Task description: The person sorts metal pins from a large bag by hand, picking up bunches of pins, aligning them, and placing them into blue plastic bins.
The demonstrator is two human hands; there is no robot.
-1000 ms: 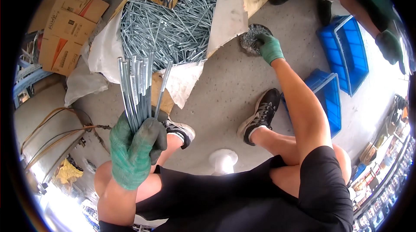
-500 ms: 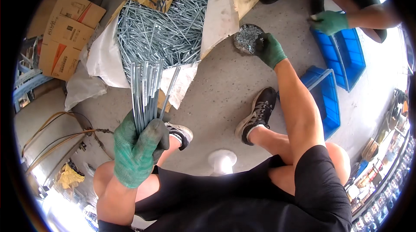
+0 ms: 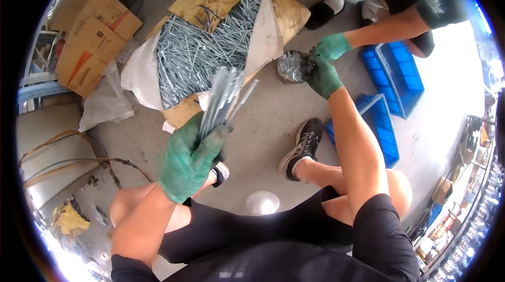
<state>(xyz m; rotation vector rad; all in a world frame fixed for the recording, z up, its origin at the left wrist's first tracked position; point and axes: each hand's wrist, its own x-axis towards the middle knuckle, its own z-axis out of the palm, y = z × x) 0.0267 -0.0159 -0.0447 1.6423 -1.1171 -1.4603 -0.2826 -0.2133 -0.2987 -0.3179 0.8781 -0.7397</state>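
Tightly, left hand (image 3: pixel 188 165) around rods (image 3: pixel 220 100)

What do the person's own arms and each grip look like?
The left grip and right grip each wear a green fabric glove, dark grey over the thumb and fingers, ending around the wrist. The forearms are bare, and black sleeves end near the elbows. I see no cables on either arm.

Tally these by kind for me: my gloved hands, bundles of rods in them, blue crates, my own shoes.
Gloved left hand and right hand: 2
Rod bundle: 1
Blue crates: 2
Black shoes, yours: 2, left partly hidden
Total: 7
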